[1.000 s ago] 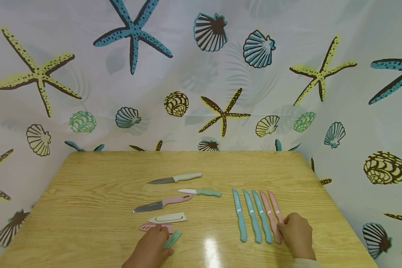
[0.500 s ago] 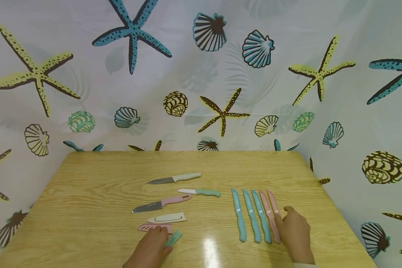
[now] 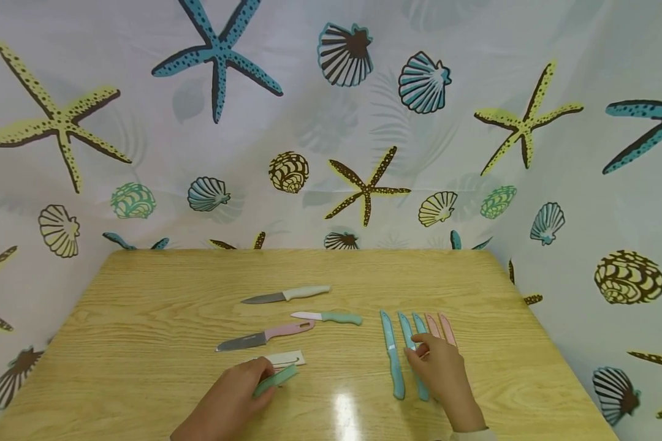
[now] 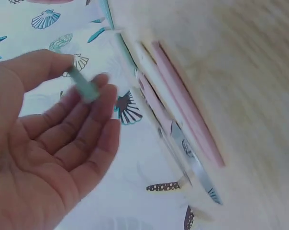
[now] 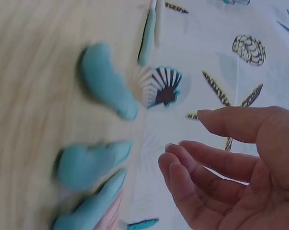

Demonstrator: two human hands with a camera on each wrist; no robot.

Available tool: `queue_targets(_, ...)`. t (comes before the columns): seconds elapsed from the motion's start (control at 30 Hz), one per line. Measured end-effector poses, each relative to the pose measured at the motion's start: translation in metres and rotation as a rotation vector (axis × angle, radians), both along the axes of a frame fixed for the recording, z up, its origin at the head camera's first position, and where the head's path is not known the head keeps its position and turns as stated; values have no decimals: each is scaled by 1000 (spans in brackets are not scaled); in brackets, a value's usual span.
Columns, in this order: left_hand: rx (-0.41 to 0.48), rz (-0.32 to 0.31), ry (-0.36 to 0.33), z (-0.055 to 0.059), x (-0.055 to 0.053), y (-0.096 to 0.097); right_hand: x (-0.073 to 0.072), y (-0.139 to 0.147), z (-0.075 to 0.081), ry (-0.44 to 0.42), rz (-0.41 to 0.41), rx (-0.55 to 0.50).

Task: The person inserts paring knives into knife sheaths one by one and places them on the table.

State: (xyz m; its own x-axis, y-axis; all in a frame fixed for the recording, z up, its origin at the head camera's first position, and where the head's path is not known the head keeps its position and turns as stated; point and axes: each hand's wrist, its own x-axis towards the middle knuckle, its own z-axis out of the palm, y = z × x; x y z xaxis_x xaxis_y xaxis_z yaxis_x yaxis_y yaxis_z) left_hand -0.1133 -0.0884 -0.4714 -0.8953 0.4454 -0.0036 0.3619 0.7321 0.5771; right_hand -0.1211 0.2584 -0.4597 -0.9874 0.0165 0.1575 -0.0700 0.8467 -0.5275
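Note:
My left hand pinches a small green knife sheath between thumb and fingers, raised off the table; it is blurred in the left wrist view. Beside it lies a white sheath, partly covered by the hand. A pink sheath shows in the left wrist view but is hidden in the head view. My right hand hovers with bent, parted fingers over a row of knives, holding nothing. The row has three blue knives and two pink knives, whose handles the hand hides.
Behind the sheaths lie a white-handled knife, a green-handled knife and a pink-handled knife, blades pointing left. The wooden table is bounded by a patterned curtain at the back and sides.
My left hand has lifted the green sheath and turned it flatter. My right hand has let go of the rightmost pink knife and moved left over the row.

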Motion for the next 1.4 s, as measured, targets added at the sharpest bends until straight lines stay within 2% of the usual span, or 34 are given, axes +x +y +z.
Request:
queue_targets(0.13,16,-11,108,6,-1,-4,-10,-18,2,40,60,12)
queue_targets(0.3,85,-44,260,7,2,-10,-26,-40,-5,51,114,30)
queue_targets(0.47,153,-94,403,5,5,-11,-44,-62,-15,-11,143,59)
queue_targets(0.57,166,-89,448,3,6,-10,-58,-74,-20,-70,171,67)
queue_targets(0.73,170,-86,467,2,5,-8,-79,-91,-27,-103,204,146)
queue_targets(0.9,163,-90,486,2,4,-7,-91,-101,-28,-90,212,233)
queue_targets(1.17,151,-101,476,2,5,-5,-104,-100,-31,-113,229,196)
queue_targets(1.4,154,-122,481,1,5,-6,-106,-99,-36,-146,272,156)
